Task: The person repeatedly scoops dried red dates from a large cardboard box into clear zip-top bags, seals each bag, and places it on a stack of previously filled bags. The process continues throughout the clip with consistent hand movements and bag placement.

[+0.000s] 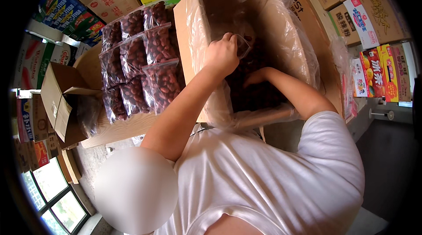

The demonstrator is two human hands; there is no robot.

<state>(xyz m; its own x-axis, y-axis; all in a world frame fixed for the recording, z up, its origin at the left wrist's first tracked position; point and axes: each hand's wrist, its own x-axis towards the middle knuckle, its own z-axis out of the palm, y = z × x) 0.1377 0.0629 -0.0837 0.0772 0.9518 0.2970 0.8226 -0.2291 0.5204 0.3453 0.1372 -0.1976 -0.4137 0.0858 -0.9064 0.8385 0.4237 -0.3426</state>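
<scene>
Pinching clear bag (pixel 244 47) at its edge: left hand (pixel 223 52) | bag within carton (pixel 188 32) opening, above dark red fruit (pixel 263 98) | right hand (pixel 256 76) low at fruit, fingers shadowed, grip cannot be told | risk: fruit could spill should the thin film fold or left pinch slip; loose liner (pixel 308 50) could snag the bag

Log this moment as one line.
Left hand: holding clear plastic bag | Right hand: inside plastic-lined brown cardboard box, near dark-red oval fruits | Left of box: filled clear zip bags
</scene>
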